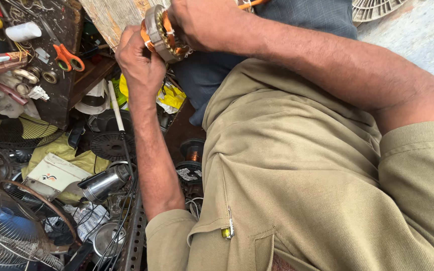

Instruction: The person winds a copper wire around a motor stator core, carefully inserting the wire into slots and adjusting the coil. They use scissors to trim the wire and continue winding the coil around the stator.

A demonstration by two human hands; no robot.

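Setting: I look down on a cluttered repair bench (59, 98) and floor strewn with fan parts, wires and tools, all to the left of my hands and below them.
Left hand: my left hand (139, 60) is curled tight around the near edge of a round motor stator (163, 34), fingers wrapped under it.
Right hand: my right hand (202, 22) is clamped over the stator's far side from above, palm covering much of it.
Stator: held off the bench between both hands, tilted on edge; metal ring with orange winding showing at its rim.
Clothing: olive shirt (302, 190) fills the frame below my right hand; a pocket clip sits at its lower hem.
Near left hand: orange-handled scissors (69, 57) lie on the dark bench, just left of the left hand.
Below left forearm: a white rod (115, 106) leans downward; yellow cloth (169, 95) lies beside it.
Farther out: a shiny metal cylinder (104, 181), a copper wire spool (193, 149) and a wire fan guard (8, 231) rest well apart from both hands.
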